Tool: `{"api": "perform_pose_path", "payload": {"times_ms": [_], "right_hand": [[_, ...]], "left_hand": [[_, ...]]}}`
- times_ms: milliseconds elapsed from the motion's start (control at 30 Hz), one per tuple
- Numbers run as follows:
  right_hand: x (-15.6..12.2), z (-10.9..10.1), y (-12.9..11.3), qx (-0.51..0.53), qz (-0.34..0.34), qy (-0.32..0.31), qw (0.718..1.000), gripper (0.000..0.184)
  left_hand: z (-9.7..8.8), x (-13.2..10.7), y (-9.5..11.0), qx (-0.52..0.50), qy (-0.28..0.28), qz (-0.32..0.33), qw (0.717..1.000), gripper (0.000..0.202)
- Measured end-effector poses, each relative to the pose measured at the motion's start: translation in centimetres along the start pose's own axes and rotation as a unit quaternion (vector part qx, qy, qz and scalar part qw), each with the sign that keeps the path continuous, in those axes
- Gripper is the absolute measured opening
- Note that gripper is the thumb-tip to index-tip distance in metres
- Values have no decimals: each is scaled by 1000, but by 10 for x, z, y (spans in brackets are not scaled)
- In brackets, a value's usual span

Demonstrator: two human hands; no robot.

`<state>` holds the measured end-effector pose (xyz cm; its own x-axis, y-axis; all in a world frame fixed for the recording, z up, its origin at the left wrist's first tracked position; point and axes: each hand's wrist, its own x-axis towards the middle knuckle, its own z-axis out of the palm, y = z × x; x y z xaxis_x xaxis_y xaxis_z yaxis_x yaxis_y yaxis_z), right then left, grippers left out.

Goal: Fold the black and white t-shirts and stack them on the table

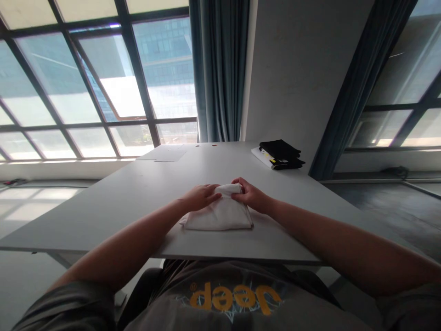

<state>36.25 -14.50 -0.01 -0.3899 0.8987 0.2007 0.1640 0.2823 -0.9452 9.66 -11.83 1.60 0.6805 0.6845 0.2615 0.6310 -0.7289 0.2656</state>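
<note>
A folded white cloth [220,217] lies flat near the front edge of the table, its far end turned over into a narrow fold. At the left end of that fold is my left hand [201,196], its thumb on the near side and its fingers on the far side, gripping the fabric. My right hand [253,195] pinches the right end of the fold, with the thumb on top and the fingers curled around the far edge. The cloth's near part rests on the tabletop, slightly wrinkled at its left corner.
The white table [138,207] reaches from my body toward the window. At its far right sits a stack of black folded items [280,152] on something white. Sheets of paper [168,155] lie at the far left. Behind hang blue-grey curtains [220,69].
</note>
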Motion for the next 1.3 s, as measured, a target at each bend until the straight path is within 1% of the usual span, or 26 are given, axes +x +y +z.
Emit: {"api": "perform_pose_path", "payload": {"times_ms": [100,167,200,267,333,400,467,500,567,633,733,800,900,1000,1067,1133,1167,1233,1300], "right_hand": [[0,-7,-3,39,33,46,998,73],[-1,-14,-1,61,63,71,994,85],[-2,-18,0,70,74,70,992,90],[-3,-22,2,91,87,40,991,94],[-5,-24,2,115,106,-16,988,89],[-7,-22,-1,137,142,-72,978,78],[-9,-18,-5,154,181,-113,965,70],[-10,-15,-7,161,194,-126,959,69],[-11,-11,-9,174,206,-136,953,70],[-7,-9,-10,170,203,-130,955,69],[8,-19,-14,108,187,-117,969,65],[25,-35,-22,35,182,-137,973,66],[57,-70,-41,-75,174,-198,962,67],[94,-111,-62,-126,163,-230,951,62],[121,-139,-75,-139,162,-218,952,60],[150,-167,-85,-147,136,-170,965,61],[164,-182,-89,-151,115,-134,973,60],[192,-213,-93,-160,67,-39,984,60],[213,-245,-89,-172,24,85,981,62]], "left_hand": [[8,18,7,-36,-22,-48,998,45],[14,22,6,-20,-22,-72,997,42],[16,21,5,-1,-20,-77,997,41],[19,15,1,39,-11,-83,996,39],[19,7,-3,61,1,-85,995,37],[16,2,-4,65,16,-76,995,36],[13,-1,-4,65,35,-63,995,36],[11,-2,-3,65,44,-57,995,36],[10,-3,-1,65,59,-49,995,35],[10,-3,-1,65,66,-46,995,35],[12,-1,-4,56,65,-84,993,32],[15,2,-9,46,50,-127,990,30],[18,7,-18,28,13,-173,984,28],[20,11,-25,16,-12,-199,980,26],[21,14,-29,18,-19,-210,977,25],[22,17,-30,25,-26,-215,976,24],[22,18,-31,30,-31,-214,976,23],[21,20,-31,36,-38,-212,976,22],[20,21,-31,33,-43,-205,977,23]]}}
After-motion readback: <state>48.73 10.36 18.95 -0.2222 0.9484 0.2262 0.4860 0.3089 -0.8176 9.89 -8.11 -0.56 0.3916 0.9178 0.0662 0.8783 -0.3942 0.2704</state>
